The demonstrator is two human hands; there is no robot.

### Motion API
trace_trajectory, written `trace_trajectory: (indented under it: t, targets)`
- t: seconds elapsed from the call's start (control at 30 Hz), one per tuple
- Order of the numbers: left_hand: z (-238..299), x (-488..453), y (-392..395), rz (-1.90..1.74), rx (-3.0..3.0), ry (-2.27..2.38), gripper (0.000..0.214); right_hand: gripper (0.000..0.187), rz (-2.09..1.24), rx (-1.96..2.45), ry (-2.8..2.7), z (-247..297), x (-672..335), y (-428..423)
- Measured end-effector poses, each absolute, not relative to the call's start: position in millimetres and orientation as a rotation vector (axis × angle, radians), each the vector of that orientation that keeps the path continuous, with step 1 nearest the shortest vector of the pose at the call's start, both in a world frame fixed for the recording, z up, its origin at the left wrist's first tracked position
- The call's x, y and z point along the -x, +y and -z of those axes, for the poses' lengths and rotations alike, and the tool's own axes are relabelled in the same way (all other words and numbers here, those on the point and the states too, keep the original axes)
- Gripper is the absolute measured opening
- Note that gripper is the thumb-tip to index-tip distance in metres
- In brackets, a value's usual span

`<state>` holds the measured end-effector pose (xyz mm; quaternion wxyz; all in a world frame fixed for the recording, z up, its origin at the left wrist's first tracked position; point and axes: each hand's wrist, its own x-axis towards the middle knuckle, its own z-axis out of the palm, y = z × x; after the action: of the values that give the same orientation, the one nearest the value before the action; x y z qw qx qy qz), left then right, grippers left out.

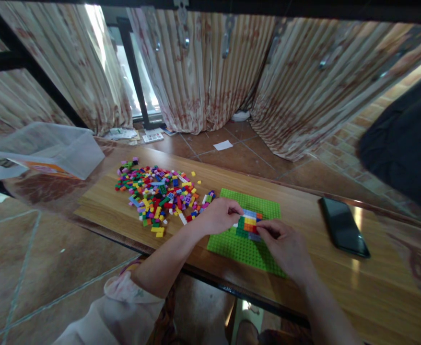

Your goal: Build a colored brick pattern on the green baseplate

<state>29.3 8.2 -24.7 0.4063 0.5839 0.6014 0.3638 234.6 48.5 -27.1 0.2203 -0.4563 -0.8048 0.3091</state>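
Note:
A green baseplate (pixel 257 203) lies on the wooden table (pixel 304 268). In its middle sits a small patch of bricks (pixel 249 221) in blue, orange, yellow, red and green. My left hand (pixel 219 215) rests at the patch's left side, fingers curled and pinched toward the bricks. My right hand (pixel 284 244) is at the patch's lower right, fingertips pressed together on its edge. What each pinch holds is too small to make out. A pile of loose coloured bricks (pixel 158 191) lies to the left of the plate.
A black phone (pixel 344 226) lies flat on the table right of the baseplate. A clear plastic box (pixel 50 148) stands at the table's far left end. Patterned curtains hang behind, above a tiled floor with papers on it.

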Motion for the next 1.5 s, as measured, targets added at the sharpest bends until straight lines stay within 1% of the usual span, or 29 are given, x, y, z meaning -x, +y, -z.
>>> trace_trajectory:
  t: [0.13, 0.33, 0.53, 0.73, 1.03, 1.17, 1.3, 1.4, 1.5]
  targets:
    - [23.6, -29.7, 7.4, -0.918, -1.469, 1.519, 0.021, 0.024, -0.927, 1.263, -2.191, 28.4, -235.0, 48.5]
    - [17.6, -31.1, 4.9, -0.931, -1.475, 1.539, 0.021, 0.021, -0.941, 1.278, -2.235, 27.5, -231.8, 47.9]
    - [16.6, -32.3, 4.2, -0.923, -1.478, 1.552, 0.022, 0.022, -0.889, 1.368, -2.201, 27.3, -229.0, 48.2]
    - [17.7, -32.4, 4.7, -0.908, -1.498, 1.563, 0.021, 0.023, -0.797, 1.363, -2.216, 28.8, -226.6, 50.7]
    - [23.4, -29.5, 6.0, -0.897, -1.542, 1.604, 0.021, 0.018, -0.861, 1.373, -2.237, 36.1, -226.5, 59.3]
    - [23.9, -29.2, 5.5, -0.938, -1.54, 1.603, 0.02, 0.018, -0.928, 1.325, -2.159, 34.4, -229.2, 55.9]
    - [20.5, -29.4, 6.9, -1.011, -1.505, 1.557, 0.019, 0.023, -0.938, 1.326, -1.933, 26.9, -231.8, 54.0]
    - [15.9, -32.5, 9.0, -1.102, -1.421, 1.482, 0.018, 0.023, -0.948, 1.287, -1.727, 20.8, -230.3, 54.1]
    - [11.7, -38.9, 10.1, -1.195, -1.274, 1.37, 0.016, 0.021, -1.014, 1.232, -1.655, 17.4, -226.9, 52.3]
